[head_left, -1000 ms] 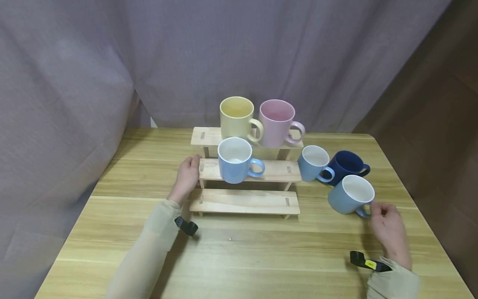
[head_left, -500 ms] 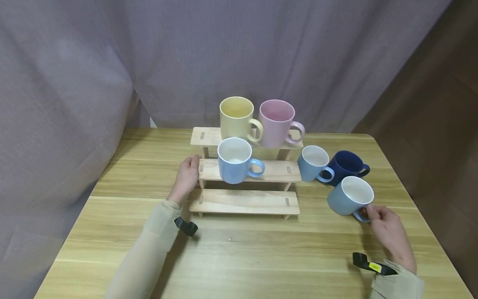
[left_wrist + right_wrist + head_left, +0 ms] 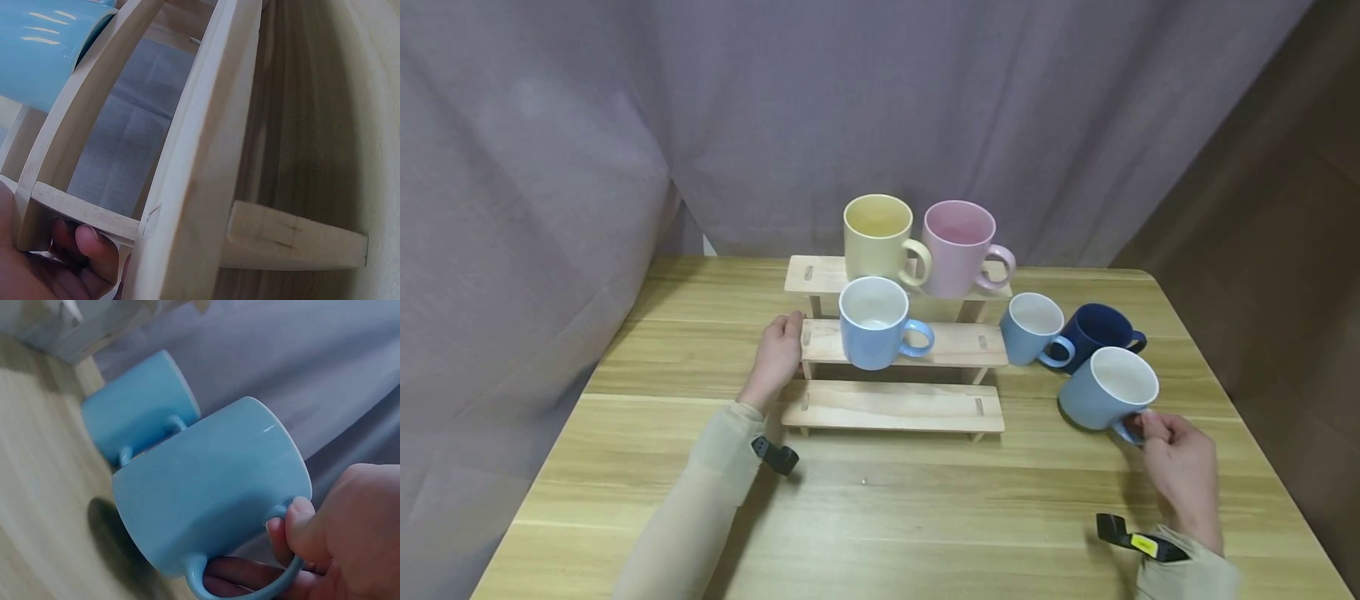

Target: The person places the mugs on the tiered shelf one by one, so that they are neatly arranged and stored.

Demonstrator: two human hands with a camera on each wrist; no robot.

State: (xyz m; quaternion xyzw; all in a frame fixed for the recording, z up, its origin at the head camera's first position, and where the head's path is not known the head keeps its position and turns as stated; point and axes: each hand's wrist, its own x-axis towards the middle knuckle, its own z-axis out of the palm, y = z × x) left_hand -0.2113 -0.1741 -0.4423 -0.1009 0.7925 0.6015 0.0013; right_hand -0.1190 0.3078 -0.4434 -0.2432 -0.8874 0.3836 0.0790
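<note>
At the left end of the three-tier wooden rack (image 3: 895, 406), my left hand (image 3: 777, 354) grips the middle tier. The left wrist view shows its fingers (image 3: 97, 250) curled under a side bar. My right hand (image 3: 1183, 467) pinches the handle of a light blue mug (image 3: 206, 481) with a white inside. That mug tilts slightly, and a dark shadow lies below it on the table. Behind it stand a dark blue mug (image 3: 1093, 329) and a smaller light blue mug (image 3: 1026, 333). Another light blue mug (image 3: 870, 333) stands on the middle tier.
On the top tier stand a yellow mug (image 3: 874, 246) and a pink mug (image 3: 953, 258), side by side. The lowest tier bears no mug. A grey curtain (image 3: 790, 125) hangs behind the wooden table (image 3: 925, 517), and a brown one (image 3: 1285, 275) hangs at its right.
The mug in my right hand first dips a little towards me, then rises slightly up and right, tilting more. Its hand shifts slightly with it. My left hand keeps its grip on the rack.
</note>
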